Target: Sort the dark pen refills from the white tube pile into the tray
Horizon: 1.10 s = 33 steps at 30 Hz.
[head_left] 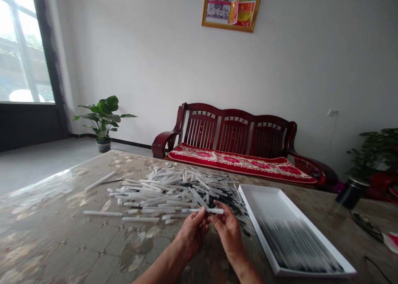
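Observation:
My left hand (192,231) and my right hand (229,229) meet over the near edge of a heap of pen parts. Between them they hold a slim white pen (215,210), lying roughly level, with fingers of both hands closed on it. Just behind the hands spreads the heap of white pen barrels (155,189), mixed with black pieces (231,199). To the right of my right hand lies a shallow white box (258,205), tilted on the table. Inside it is a row of pens (300,242) with dark ends, blurred.
A few stray white barrels (102,213) and a thin dark rod (109,181) lie left of the heap on the patterned table (93,255). A black cylindrical container (351,192) and a dark cable (367,226) are at right. Beyond stands a wooden bench (233,130).

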### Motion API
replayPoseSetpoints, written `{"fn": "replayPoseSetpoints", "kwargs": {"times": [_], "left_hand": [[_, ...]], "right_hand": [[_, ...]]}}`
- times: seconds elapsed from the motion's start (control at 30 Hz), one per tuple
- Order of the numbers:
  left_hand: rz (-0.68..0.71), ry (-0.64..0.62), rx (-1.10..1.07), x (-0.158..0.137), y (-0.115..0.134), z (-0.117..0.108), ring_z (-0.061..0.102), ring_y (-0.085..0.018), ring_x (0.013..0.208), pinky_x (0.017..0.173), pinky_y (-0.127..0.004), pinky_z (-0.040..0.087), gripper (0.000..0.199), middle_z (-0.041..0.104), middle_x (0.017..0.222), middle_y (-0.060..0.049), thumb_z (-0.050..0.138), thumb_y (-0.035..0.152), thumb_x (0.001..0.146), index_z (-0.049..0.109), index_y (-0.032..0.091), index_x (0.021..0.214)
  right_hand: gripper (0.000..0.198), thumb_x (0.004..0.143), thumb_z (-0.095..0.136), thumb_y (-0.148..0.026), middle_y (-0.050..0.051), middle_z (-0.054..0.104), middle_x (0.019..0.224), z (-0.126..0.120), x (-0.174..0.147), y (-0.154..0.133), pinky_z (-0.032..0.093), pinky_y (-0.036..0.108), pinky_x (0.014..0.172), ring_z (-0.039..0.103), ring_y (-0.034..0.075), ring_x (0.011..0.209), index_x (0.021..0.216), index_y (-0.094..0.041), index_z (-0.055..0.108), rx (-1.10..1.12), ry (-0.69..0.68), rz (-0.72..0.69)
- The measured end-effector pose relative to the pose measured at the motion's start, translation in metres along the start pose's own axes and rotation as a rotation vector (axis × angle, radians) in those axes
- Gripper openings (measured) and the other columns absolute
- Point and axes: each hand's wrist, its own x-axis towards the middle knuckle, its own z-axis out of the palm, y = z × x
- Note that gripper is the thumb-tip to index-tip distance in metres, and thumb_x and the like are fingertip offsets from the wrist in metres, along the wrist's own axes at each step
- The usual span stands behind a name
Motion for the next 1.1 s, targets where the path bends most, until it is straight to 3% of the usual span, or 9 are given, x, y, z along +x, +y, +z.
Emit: {"fn": "replayPoseSetpoints", "kwargs": {"times": [0.13,0.33,0.53,0.83,1.1], "left_hand": [[0.034,0.069,0.000,0.001,0.001,0.002,0.069,-0.011,0.053,0.047,-0.015,0.054,0.015,0.069,0.060,-0.001,0.075,0.010,0.080,0.061,0.014,0.075],[0.172,0.046,0.037,0.004,0.003,0.000,0.070,-0.011,0.059,0.049,-0.015,0.054,0.020,0.069,0.065,0.001,0.081,0.009,0.072,0.064,0.015,0.081],[0.203,0.034,0.027,0.006,0.007,-0.002,0.070,-0.011,0.061,0.051,-0.016,0.055,0.021,0.069,0.069,0.000,0.081,0.011,0.073,0.063,0.015,0.082],[0.163,0.027,-0.012,0.006,0.009,-0.001,0.070,-0.011,0.059,0.048,-0.017,0.055,0.014,0.069,0.068,0.000,0.074,0.013,0.082,0.060,0.015,0.083],[0.137,-0.006,-0.010,0.004,0.009,0.001,0.071,-0.011,0.058,0.049,-0.017,0.055,0.012,0.069,0.067,0.000,0.071,0.012,0.083,0.060,0.014,0.085]], "right_hand": [[0.043,0.074,0.075,-0.045,0.008,0.075,0.098,-0.004,-0.001,0.003,0.057,0.033,0.076,0.071,0.023,0.084,0.109,-0.020,0.069,-0.024,0.111,-0.034],[0.038,0.071,0.074,-0.049,0.007,0.075,0.085,-0.011,0.003,0.007,0.055,0.030,0.059,0.069,0.022,0.070,0.093,-0.019,0.073,-0.092,0.213,0.020],[0.041,0.069,0.076,-0.052,0.004,0.073,0.081,-0.012,0.005,0.001,0.053,0.029,0.057,0.067,0.021,0.070,0.093,-0.019,0.070,0.085,0.201,0.131],[0.037,0.065,0.086,-0.037,0.000,0.072,0.076,-0.006,0.001,-0.017,0.051,0.025,0.059,0.064,0.013,0.063,0.095,-0.021,0.073,0.545,0.109,0.314],[0.038,0.061,0.089,-0.031,-0.001,0.071,0.075,-0.012,0.005,-0.022,0.049,0.022,0.054,0.061,0.010,0.058,0.095,-0.022,0.075,0.716,0.093,0.386]]}}
